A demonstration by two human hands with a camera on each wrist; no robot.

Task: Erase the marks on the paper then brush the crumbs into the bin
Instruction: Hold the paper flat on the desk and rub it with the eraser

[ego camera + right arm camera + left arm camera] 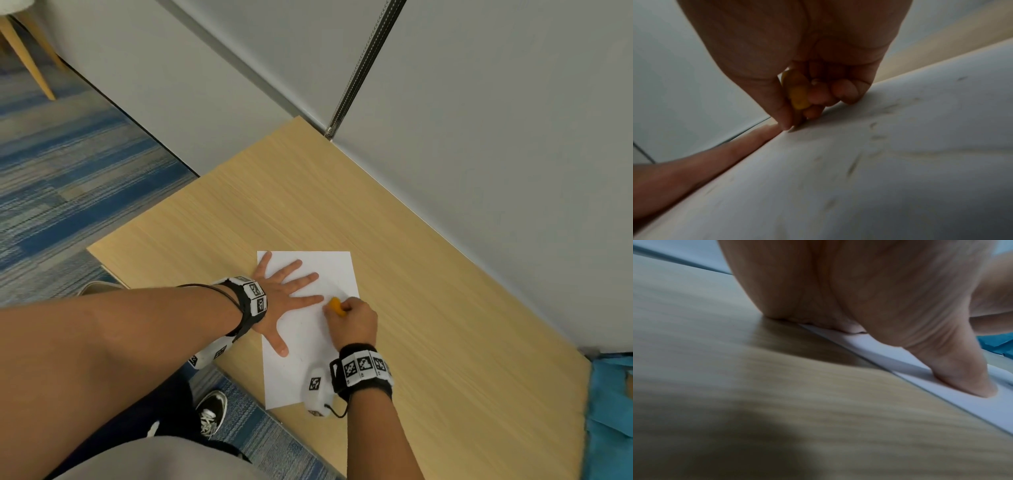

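The right hand [352, 322] is curled around a small yellow eraser [336, 306], pinching it between thumb and fingers with its lower end down on the paper [305, 370]. In the right wrist view the eraser [798, 97] shows between the thumb and the bent fingers, and the little finger's knuckle rests on the sheet. Faint grey smudges and short dark streaks [853, 165] lie scattered over the paper near that hand.

The left hand [277, 301] lies flat with fingers spread and straight, pressing the sheet to the desk [445, 308]; its index fingertip sits just beside the eraser. From the left wrist view the heel of the palm sits across the paper's edge [890, 360] and the thumb [966, 374] presses down on the sheet.

The white paper lies near the desk's front edge, slightly skewed. A blue-lined bin [609, 411] stands at the desk's right end. Both wrists carry bands with black-and-white markers.
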